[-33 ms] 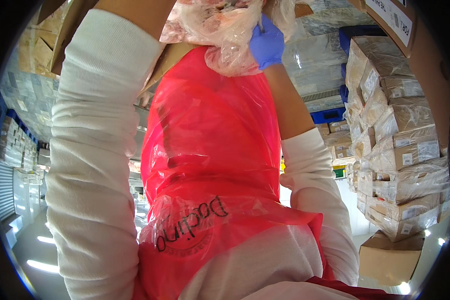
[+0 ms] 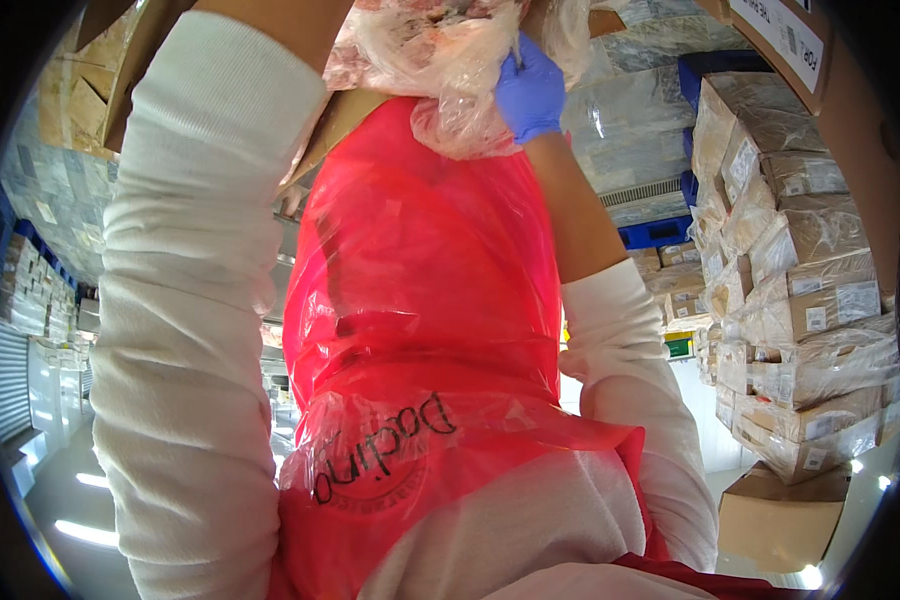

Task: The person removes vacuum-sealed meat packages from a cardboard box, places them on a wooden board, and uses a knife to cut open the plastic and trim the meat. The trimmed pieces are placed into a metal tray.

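Right hand [image 2: 530, 95], blue-gloved, count one: fingers clenched on a bunch of clear plastic film [image 2: 460, 125]. Pinkish raw meat [image 2: 355, 55] lies left of these fingers, partly under the film; piece count indeterminate. Left hand is past the upper edge; state of its fingers cannot be told. Surroundings: one cardboard edge [image 2: 345, 112] below-left of the right fingers; one red plastic apron [image 2: 420, 270] below them, blocking the middle of the view. White sleeves [image 2: 190, 300], two, flank the apron. Right of the fingers, well apart: one film-wrapped stack of cartons [image 2: 810, 310], overlapping, exact count uncertain; one separate carton [image 2: 780, 515] beneath it in view; one larger box [image 2: 850, 95] at upper right bearing one white label [image 2: 782, 38]. Between fingers and stack: one slotted grate [image 2: 645, 190], blue pallet [image 2: 656, 232]. Writing: black hand lettering [image 2: 395, 445] and one round printed mark [image 2: 375, 490] on the apron, below the fingers; several stack labels [image 2: 855, 300], too small to read.
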Tool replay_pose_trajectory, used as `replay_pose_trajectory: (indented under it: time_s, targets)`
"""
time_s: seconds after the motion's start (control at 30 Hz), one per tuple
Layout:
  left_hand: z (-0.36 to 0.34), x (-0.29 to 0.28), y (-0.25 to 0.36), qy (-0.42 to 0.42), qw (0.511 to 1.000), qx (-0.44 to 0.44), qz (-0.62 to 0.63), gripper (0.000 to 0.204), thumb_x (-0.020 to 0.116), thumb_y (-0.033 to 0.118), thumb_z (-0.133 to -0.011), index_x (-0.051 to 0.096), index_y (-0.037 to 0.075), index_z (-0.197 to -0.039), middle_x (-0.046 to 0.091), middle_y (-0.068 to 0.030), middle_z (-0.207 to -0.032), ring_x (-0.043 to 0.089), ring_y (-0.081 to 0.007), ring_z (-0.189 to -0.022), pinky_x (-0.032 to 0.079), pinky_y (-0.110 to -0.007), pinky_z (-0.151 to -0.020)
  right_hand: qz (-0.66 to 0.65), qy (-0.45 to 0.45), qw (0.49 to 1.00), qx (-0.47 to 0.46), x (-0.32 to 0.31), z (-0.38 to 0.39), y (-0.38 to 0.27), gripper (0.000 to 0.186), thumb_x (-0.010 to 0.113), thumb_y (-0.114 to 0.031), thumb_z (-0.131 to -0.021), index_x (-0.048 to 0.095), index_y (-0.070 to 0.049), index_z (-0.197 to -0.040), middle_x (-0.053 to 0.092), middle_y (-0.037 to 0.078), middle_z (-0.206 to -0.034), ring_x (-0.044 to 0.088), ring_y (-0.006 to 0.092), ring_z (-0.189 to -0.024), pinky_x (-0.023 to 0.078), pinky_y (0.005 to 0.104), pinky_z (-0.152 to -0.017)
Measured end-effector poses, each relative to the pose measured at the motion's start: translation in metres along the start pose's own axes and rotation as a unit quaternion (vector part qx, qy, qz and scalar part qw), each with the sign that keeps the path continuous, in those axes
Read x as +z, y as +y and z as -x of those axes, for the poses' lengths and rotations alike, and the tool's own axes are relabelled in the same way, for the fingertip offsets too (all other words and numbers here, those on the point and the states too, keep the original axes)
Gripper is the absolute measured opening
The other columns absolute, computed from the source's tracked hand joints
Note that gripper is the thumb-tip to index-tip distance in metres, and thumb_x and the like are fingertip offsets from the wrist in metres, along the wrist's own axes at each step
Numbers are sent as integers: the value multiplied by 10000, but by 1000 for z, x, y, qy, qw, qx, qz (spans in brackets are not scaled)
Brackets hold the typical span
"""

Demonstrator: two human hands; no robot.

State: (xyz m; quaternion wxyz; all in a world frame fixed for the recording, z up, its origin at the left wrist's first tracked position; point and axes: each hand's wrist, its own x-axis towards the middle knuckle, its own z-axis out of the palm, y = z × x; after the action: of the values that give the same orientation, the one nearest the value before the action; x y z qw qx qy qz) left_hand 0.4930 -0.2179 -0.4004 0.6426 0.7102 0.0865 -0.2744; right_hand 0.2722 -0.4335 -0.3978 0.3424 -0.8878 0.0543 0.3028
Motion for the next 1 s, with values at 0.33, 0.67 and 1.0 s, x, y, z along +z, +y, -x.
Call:
replay_pose_trajectory:
  time_s: [0.33, 0.67, 1.0]
  targets:
    - [44, 9, 8, -8, 927, 168, -334, 149, 578, 100, -893, 670, 12, -971, 649, -148, -705, 668, -223, -531, 532, -341, -485, -169, -73, 979, 91, 28, 33, 14, 361, 581, -158, -910, 646, -36, -1244, 700, 224, -1079, 686, 355, -998, 529, 392, -869]
    - [258, -45, 7, 108, 956, -9, 273, 214, 611, 23, -934, 552, 29, -729, 611, -50, -757, 624, -176, -804, 516, -381, -907, -176, -77, 980, 44, 19, 32, 16, 297, 560, -110, -963, 653, 11, -1218, 731, 116, -981, 649, 130, -895, 522, 310, -811]
    - [314, 26, 0, 98, 985, 110, 89, 329, 676, -108, -839, 461, 69, -664, 529, -28, -677, 578, -194, -698, 491, -490, -994, 11, -201, 976, 85, 0, 23, 11, 511, 565, -373, -914, 581, -45, -1306, 647, 261, -1194, 612, 425, -1113, 488, 444, -939]
